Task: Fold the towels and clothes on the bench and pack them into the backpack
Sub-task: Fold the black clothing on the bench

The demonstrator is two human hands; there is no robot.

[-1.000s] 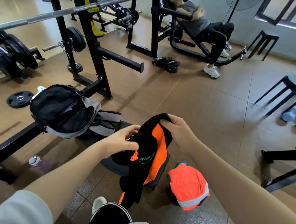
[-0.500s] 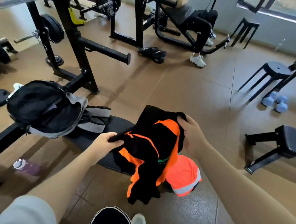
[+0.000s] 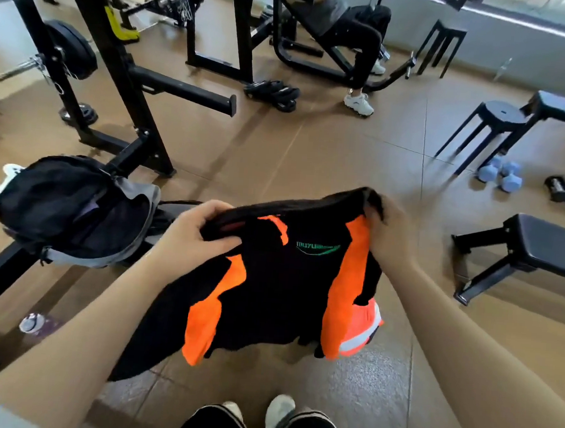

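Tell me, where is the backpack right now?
In the head view, the open black and grey backpack lies on the bench at the left, beside the left hand that grips the black and orange jersey.

- The black and orange jersey (image 3: 280, 280) is thin, matt cloth that hangs in soft folds
- Left of the jersey, the backpack (image 3: 71, 209) is black woven fabric with grey trim
- Beyond the backpack, the rack (image 3: 117, 68) is matt black painted metal
- Under the jersey, the floor (image 3: 312, 155) is smooth brown tile with a dull sheen
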